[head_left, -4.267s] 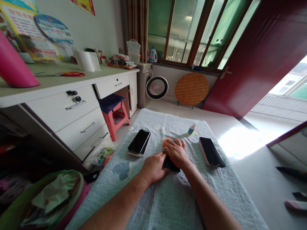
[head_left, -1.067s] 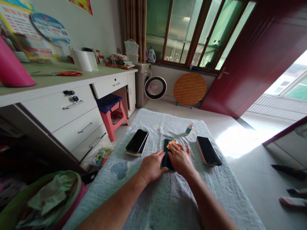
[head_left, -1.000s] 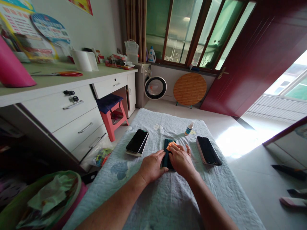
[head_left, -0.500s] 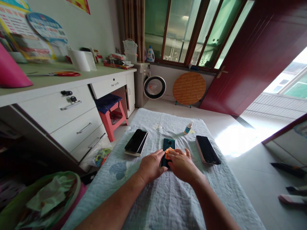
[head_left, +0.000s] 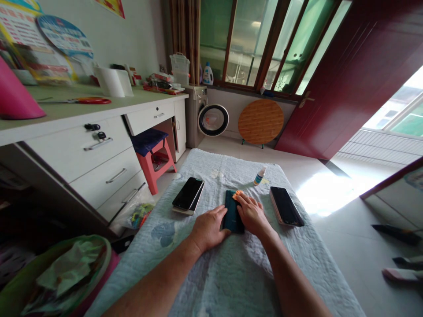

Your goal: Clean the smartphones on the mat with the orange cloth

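Note:
A dark teal smartphone (head_left: 234,216) lies back up on the cloth-covered table. My left hand (head_left: 209,226) grips it at its left side, fingertips along the edge and thumb at the lower corner. Pressed under the fingers of my right hand (head_left: 251,213) is a small orange cloth (head_left: 236,194), resting on the phone's upper end and hiding the camera area. To the left, a black-screened phone (head_left: 188,193) lies on a pale flat box. Another dark phone (head_left: 286,206) rests on a pinkish flat thing at the right. A small spray bottle (head_left: 260,176) stands beyond my right hand.
A pale blue quilted cover (head_left: 211,169) drapes the table. White drawers (head_left: 99,171) and a pink stool (head_left: 153,160) stand left, with a green-rimmed bin (head_left: 107,251) at lower left. Behind are an open washing machine door (head_left: 213,120) and a round wooden tabletop (head_left: 261,122).
My right hand has slid the orange cloth up the phone's back, from its middle to its upper end, uncovering the lower part. My left hand has stayed in place.

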